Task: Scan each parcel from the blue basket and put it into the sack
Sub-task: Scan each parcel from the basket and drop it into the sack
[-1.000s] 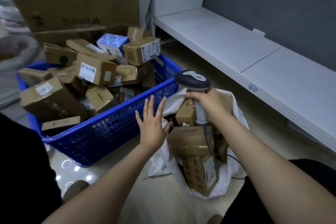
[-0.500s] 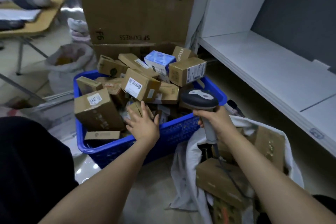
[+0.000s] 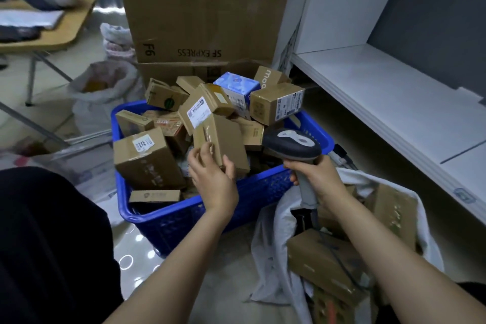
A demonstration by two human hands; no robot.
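The sack (image 3: 271, 239) at lower right is being cut off by the frame's bottom edge, its boxes (image 3: 315, 252) partly hidden by the right forearm (image 3: 381, 244). At centre, a brown parcel (image 3: 223, 139) is being grasped at its lower end by the left grip (image 3: 213, 179), fingers (image 3: 196, 156) curled round it, over the heaped blue basket (image 3: 184, 208). A scanner (image 3: 292, 146) is being clenched upright by the right grip (image 3: 315, 179), above the sack's mouth.

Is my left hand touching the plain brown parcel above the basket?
Touching. In the head view the left hand grips the parcel by its lower end, thumb and fingers curled round it.
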